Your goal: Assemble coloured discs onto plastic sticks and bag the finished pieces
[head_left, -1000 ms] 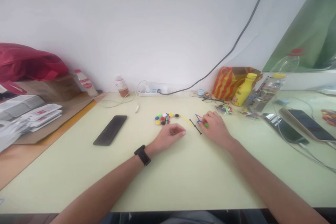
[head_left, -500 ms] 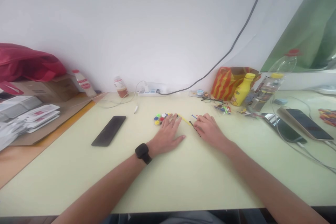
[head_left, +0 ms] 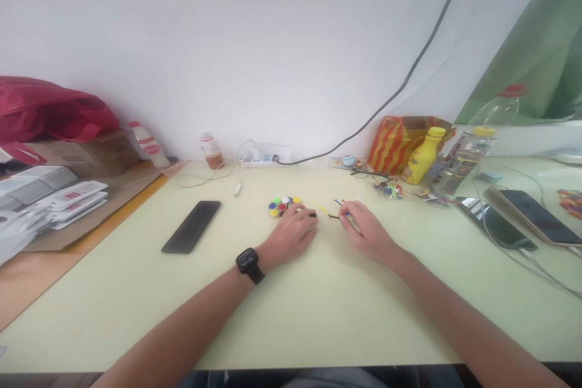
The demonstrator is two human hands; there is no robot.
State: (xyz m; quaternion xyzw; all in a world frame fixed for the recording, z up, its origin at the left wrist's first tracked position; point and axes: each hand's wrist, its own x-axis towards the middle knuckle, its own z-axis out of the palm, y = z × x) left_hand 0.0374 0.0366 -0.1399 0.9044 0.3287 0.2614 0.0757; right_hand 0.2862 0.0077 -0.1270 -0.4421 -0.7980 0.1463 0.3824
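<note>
A cluster of small round coloured caps (head_left: pixel 273 207) lies on the table beside my left hand (head_left: pixel 293 233), which wears a black watch. The fingers of that hand are bent together around a small black cap (head_left: pixel 313 215) at their tips. My right hand (head_left: pixel 366 230) pinches a thin black plastic stick (head_left: pixel 333 216) between thumb and fingers, its end pointing left. Just behind lies a small blue stick (head_left: pixel 337 202), partly covered by the right fingers. Between both hands rests a thin yellow stick (head_left: pixel 323 210), blurred.
A dark phone (head_left: pixel 191 227) lies to the left. Glasses (head_left: pixel 370 174), a heap of coloured plastic pieces (head_left: pixel 390 188), a yellow bottle (head_left: pixel 424 156) and a striped bag (head_left: pixel 391 142) stand or lie at the back right. Two more phones (head_left: pixel 539 216) with cables are at right.
My left hand has gone from lying flat with spread fingers to bent fingers at the black cap, uncovering more caps. My right fingertips have lifted and turned slightly with the black stick.
</note>
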